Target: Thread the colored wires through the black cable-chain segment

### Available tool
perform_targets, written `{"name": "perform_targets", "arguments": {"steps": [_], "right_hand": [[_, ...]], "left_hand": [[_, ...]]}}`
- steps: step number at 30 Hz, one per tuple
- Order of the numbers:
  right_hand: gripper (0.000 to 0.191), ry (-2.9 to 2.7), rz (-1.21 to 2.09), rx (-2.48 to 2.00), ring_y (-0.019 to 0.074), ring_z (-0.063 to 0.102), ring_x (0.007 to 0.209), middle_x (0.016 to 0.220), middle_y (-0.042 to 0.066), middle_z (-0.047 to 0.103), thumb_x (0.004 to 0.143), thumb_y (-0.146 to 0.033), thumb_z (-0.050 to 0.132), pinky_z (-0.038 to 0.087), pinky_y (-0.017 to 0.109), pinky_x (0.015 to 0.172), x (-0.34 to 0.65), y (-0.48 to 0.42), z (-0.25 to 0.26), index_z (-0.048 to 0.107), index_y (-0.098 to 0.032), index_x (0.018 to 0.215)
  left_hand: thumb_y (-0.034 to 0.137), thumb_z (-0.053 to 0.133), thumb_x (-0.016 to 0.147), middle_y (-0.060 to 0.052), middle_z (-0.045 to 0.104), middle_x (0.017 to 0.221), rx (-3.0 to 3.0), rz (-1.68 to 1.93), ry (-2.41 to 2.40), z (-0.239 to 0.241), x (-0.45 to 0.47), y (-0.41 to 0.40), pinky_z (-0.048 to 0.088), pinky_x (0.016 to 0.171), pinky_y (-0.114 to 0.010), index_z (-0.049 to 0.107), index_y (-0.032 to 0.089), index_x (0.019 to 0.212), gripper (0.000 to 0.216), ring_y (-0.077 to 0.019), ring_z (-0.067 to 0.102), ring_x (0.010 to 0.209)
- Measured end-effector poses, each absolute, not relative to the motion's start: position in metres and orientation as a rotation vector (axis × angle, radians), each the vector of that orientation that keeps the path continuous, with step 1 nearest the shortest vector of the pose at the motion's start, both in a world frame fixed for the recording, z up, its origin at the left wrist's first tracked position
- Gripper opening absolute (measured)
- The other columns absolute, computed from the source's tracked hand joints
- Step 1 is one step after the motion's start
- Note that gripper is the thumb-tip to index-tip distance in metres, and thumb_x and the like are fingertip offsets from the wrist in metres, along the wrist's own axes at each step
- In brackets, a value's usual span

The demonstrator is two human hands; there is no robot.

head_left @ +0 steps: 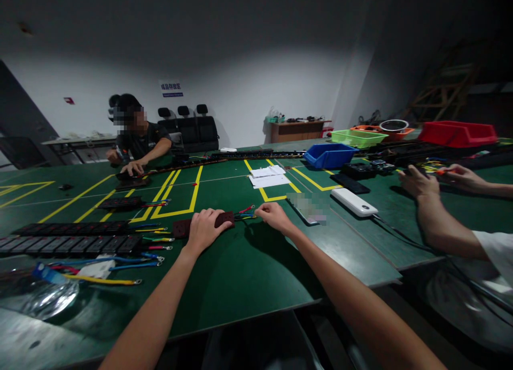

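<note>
A dark red-brown power strip (pixel 182 229) lies on the green table in front of me. My left hand (pixel 206 228) is wrapped over its middle, hiding part of the top. Short coloured wires (pixel 243 215) come out of the strip's right end; a red one with a ring terminal sticks up. At these wires' tips my right hand (pixel 273 217) is closed in a pinch; which wire lies between the fingertips is hard to make out. Left of the strip, rows of black socket modules (pixel 76 245) with coloured, ring-ended leads lie side by side.
A glass bowl (pixel 54 298) and loose wires (pixel 108 280) lie front left. To the right are a phone (pixel 306 210), a white power bank (pixel 354 202) with a cable, and a blue bin (pixel 331 155). Co-workers' hands (pixel 419 183) work at right and a person (pixel 140 138) across the table.
</note>
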State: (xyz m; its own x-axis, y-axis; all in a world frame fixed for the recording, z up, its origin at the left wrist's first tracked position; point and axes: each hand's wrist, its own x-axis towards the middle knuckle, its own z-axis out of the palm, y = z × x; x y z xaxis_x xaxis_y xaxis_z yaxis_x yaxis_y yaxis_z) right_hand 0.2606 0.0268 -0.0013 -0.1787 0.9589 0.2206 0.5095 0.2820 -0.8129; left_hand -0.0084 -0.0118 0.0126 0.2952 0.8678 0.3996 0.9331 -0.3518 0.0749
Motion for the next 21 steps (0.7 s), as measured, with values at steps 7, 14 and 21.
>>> {"name": "perform_targets", "arguments": {"steps": [7,14,21], "right_hand": [[0.028,-1.86,0.624,-1.709,0.017,0.063,0.068,0.076,0.005,0.072,0.085,-0.03,0.058,0.037,0.024,0.06,0.264,0.0232,0.0006,0.08,-0.02,0.1],[0.027,-2.003,0.659,-1.608,0.0159,0.06,0.064,0.065,0.004,0.067,0.086,-0.033,0.06,0.032,0.024,0.056,0.2623,0.0213,0.0038,0.078,-0.017,0.074],[0.027,-1.859,0.585,-1.684,0.0175,0.062,0.066,0.07,0.004,0.07,0.088,-0.036,0.059,0.036,0.024,0.058,0.2626,0.0243,-0.0019,0.079,-0.02,0.095]], "left_hand": [[0.068,0.045,0.097,-0.01,0.069,0.114,-2.402,-0.562,-1.689,0.0147,-0.0078,-0.0128,0.042,0.087,-0.04,0.068,0.022,0.123,0.058,-0.0276,0.061,0.1],[0.068,0.045,0.096,-0.01,0.07,0.113,-2.374,-0.58,-1.672,0.0117,-0.0086,-0.0114,0.042,0.085,-0.04,0.068,0.022,0.122,0.057,-0.0278,0.061,0.1],[0.067,0.047,0.096,-0.01,0.07,0.114,-2.368,-0.554,-1.679,0.0124,-0.0074,-0.0111,0.042,0.084,-0.041,0.069,0.022,0.122,0.056,-0.0286,0.061,0.101]]}}
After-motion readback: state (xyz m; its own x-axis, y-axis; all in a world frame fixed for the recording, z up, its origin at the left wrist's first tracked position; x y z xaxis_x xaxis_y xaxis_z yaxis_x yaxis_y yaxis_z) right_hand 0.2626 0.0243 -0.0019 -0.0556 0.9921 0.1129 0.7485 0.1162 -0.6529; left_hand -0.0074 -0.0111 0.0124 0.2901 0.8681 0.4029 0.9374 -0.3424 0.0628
